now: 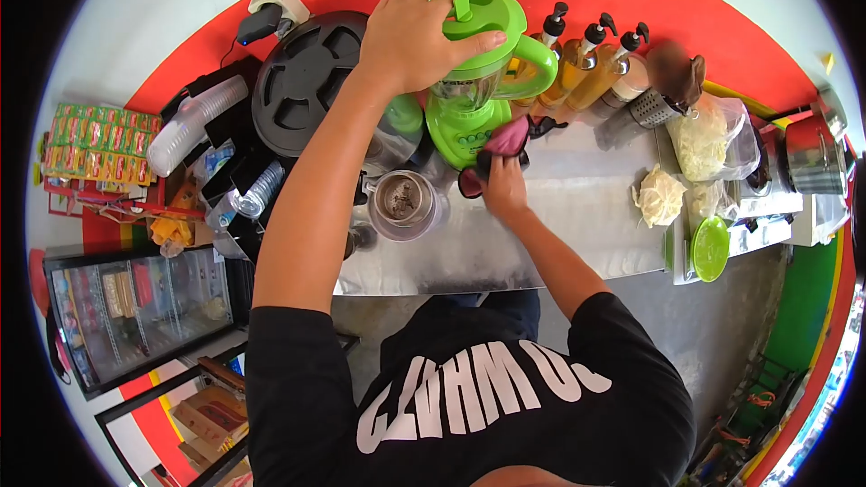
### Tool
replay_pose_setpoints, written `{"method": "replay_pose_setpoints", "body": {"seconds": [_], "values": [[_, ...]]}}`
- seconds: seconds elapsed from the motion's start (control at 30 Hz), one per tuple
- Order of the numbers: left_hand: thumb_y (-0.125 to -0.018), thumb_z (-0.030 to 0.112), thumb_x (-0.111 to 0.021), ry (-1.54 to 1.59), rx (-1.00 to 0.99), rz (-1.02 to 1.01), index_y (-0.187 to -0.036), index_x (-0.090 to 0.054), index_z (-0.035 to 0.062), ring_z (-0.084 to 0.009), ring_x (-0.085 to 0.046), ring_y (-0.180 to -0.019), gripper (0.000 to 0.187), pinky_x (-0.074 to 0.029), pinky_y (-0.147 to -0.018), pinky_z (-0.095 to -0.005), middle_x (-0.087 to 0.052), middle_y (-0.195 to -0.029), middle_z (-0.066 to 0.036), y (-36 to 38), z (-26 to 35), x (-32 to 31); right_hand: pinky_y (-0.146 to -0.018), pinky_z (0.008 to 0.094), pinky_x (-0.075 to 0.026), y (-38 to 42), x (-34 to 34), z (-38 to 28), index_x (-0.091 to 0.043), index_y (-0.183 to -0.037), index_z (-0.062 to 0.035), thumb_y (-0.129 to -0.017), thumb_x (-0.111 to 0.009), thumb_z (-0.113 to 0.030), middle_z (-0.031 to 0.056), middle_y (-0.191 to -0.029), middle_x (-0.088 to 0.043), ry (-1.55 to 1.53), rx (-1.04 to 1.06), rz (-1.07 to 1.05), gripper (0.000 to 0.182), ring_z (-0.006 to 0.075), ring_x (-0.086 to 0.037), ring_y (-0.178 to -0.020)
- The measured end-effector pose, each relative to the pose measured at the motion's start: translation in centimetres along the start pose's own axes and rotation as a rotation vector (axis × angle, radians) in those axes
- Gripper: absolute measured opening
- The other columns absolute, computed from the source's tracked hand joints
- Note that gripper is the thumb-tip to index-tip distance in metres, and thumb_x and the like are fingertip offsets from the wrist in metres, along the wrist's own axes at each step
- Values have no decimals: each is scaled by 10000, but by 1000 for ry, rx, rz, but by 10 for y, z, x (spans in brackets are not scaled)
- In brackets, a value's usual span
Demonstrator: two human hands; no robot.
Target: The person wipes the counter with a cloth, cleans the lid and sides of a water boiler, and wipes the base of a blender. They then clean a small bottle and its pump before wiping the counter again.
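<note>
A green blender (pixel 472 108) with a clear jar stands upright near the back of the metal counter. From above, my left hand (pixel 419 32) grips the blender's green lid (pixel 492 13), fingers curved over its top and thumb along the front side. Low beside the blender's base, my right hand (pixel 505 185) is closed on a pink and black cloth (pixel 510 137), bunched against the base. Part of the cloth is hidden by my fingers. Left of the base sits a metal cup (pixel 403 197) with dark residue inside, set in a larger round container.
Syrup pump bottles (pixel 577 63) line the back, right of the blender. A big round black lid (pixel 311 81) and stacked plastic cups (pixel 194 126) are at left. A bag of pale food (pixel 708 140), a tied plastic bag (pixel 658 197) and a green plate (pixel 710 248) lie right.
</note>
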State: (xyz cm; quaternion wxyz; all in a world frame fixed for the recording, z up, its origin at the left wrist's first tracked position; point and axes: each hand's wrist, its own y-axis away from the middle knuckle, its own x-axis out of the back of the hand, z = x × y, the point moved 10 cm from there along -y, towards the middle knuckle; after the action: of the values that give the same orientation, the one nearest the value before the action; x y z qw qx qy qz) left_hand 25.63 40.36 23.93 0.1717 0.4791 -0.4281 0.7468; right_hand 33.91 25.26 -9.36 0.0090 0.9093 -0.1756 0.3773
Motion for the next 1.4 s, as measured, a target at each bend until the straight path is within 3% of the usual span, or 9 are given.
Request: {"method": "replay_pose_setpoints", "body": {"seconds": [0.07, 0.1, 0.33, 0.43, 0.53, 0.73, 1.13, 1.27, 1.4], "values": [[-886, 699, -669, 6, -8, 10, -1450, -616, 334, -351, -626, -1214, 674, -496, -1056, -480, -589, -1471, -65, 0, 0, -1, -1186, 517, -375, 30, -31, -8, -559, -1402, 20, -918, -646, -140, 300, -1433, -542, 445, 355, 27, 517, 477, -482, -1368], [-884, 703, -666, 7, -6, 23, -1448, -619, 331, -348, -627, -1211, 678, -496, -1055, -475, -593, -1466, -66, 1, -1, 0, -1225, 498, -340, 36, -31, -15, -642, -1329, -2, -902, -573, -113, 233, -1398, -610, 375, 377, -23, 446, 421, -510, -1373], [-883, 706, -663, -3, 8, 48, -1432, -636, 314, -346, -629, -1205, 675, -490, -1065, -484, -602, -1451, -68, 2, -2, 1, -1207, 473, -372, 6, -8, -118, -715, -1226, -16, -884, -631, -180, 167, -1379, -655, 542, 786, 14, 388, 333, -542, -1376], [-885, 710, -660, -3, 12, 56, -1426, -643, 314, -345, -631, -1197, 670, -486, -1071, -488, -609, -1438, -66, 3, -3, 1, -1166, 449, -419, -28, -36, -140, -754, -1150, -39, -883, -645, -195, 150, -1304, -687, 873, 806, -79, 328, 329, -571, -1323], [-883, 718, -655, 9, 7, 50, -1428, -642, 317, -345, -633, -1189, 677, -486, -1070, -492, -614, -1428, -67, 4, -5, 0, -1048, 431, -516, -41, -46, -153, -766, -1023, -14, -865, -638, -154, 186, -1200, -700, 814, 633, -264, 247, 340, -634, -1193], [-874, 733, -656, 26, 36, 38, -1423, -646, 320, -349, -625, -1199, 687, -468, -1092, -496, -602, -1448, -51, 3, -4, 3, -782, 395, -612, -70, -49, -159, -789, -997, -45, -927, -620, -137, 170, -1159, -705, 831, 338, -407, 205, 313, -688, -1091], [-877, 734, -652, 16, 22, 34, -1428, -640, 324, -359, -625, -1206, 687, -471, -1092, -496, -608, -1441, -58, 3, -5, -1, -691, 438, -627, -38, -48, -101, -702, -1177, -57, -916, -643, -179, 106, -1196, -645, 771, 393, -402, 294, 315, -748, -891], [-879, 725, -655, 20, 0, 57, -1437, -634, 318, -359, -627, -1212, 691, -477, -1089, -497, -612, -1437, -70, 4, -5, 1, -671, 442, -624, -5, -32, -75, -685, -1175, -74, -905, -643, -185, 86, -1143, -642, 708, 502, -357, 295, 312, -720, -926], [-882, 715, -658, 21, -31, 28, -1448, -624, 313, -370, -610, -1264, 694, -471, -1100, -501, -592, -1478, -85, 2, -4, 0, -781, 461, -606, 23, -17, -29, -690, -1134, -86, -933, -589, -171, 73, -1127, -653, 664, 550, -478, 240, 317, -680, -1028]]}}
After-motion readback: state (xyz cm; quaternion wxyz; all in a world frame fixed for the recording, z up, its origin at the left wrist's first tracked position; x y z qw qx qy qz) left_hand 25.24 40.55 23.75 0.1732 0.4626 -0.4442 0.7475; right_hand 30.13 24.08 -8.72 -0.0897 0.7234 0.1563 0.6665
